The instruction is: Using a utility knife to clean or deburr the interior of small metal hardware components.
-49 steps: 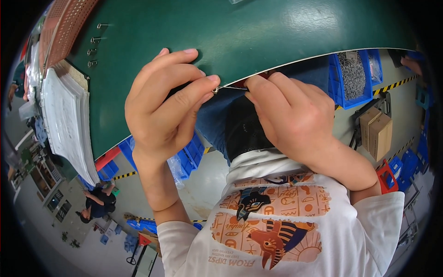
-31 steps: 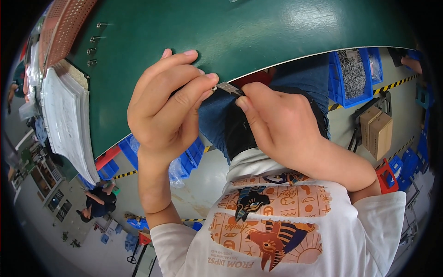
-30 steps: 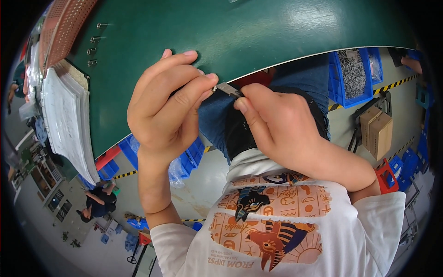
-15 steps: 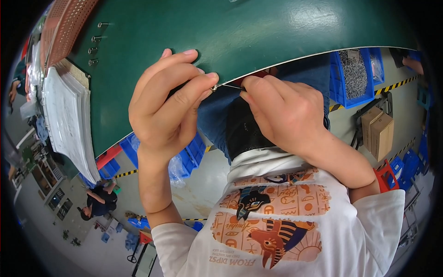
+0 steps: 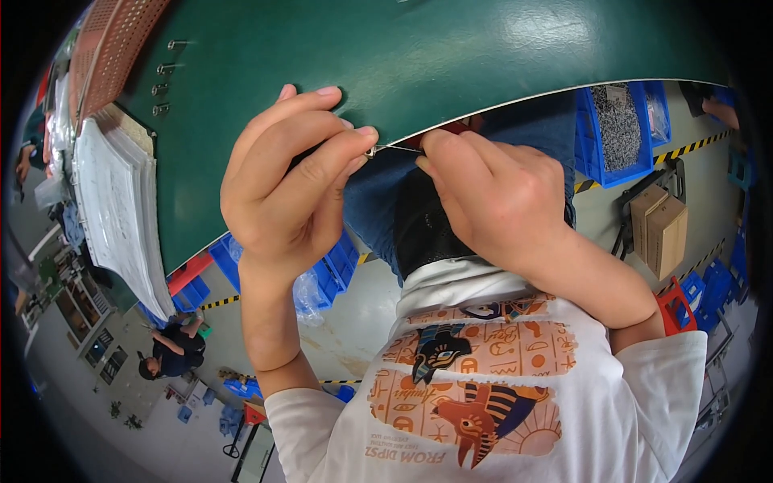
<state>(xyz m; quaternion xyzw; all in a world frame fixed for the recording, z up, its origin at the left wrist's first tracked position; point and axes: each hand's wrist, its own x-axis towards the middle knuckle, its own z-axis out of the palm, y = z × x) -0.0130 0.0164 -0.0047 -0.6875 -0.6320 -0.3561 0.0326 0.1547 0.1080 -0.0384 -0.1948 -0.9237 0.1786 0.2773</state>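
Change: since half a second ago both hands have stayed near the middle of the frame at the table's edge; the right hand [image 5: 503, 201] sits slightly lower, and a thin wire [image 5: 400, 148] now shows more plainly between the two.
Left hand: the left hand [image 5: 290, 189] is curled, thumb and forefinger pressed together on a small metal piece [image 5: 371, 150] at the wire's left end.
Right hand: fingers bunched and pinching the wire's right end, knuckles toward the camera.
Wire: one, thin and pale, stretched just under the curved rim of the green table [image 5: 403, 56], at centre frame; whether it touches the rim cannot be told.
In the way: the right hand's knuckles hide its own fingertips and the grip there.
Table top: one stack of clear-sleeved sheets [image 5: 121, 209] at the left edge; a perforated orange panel [image 5: 113, 40] in the upper left corner, with four small metal pegs [image 5: 165, 76] beside it.
Floor: blue bins [image 5: 616, 129] at upper right, one holding grey small parts; more blue crates [image 5: 330, 270] under the left hand; two brown cartons [image 5: 664, 225] at right.
Others: one person [image 5: 173, 350] crouching at lower left, well apart.
Clothing: white printed shirt [image 5: 499, 386], blue jeans [image 5: 378, 193].
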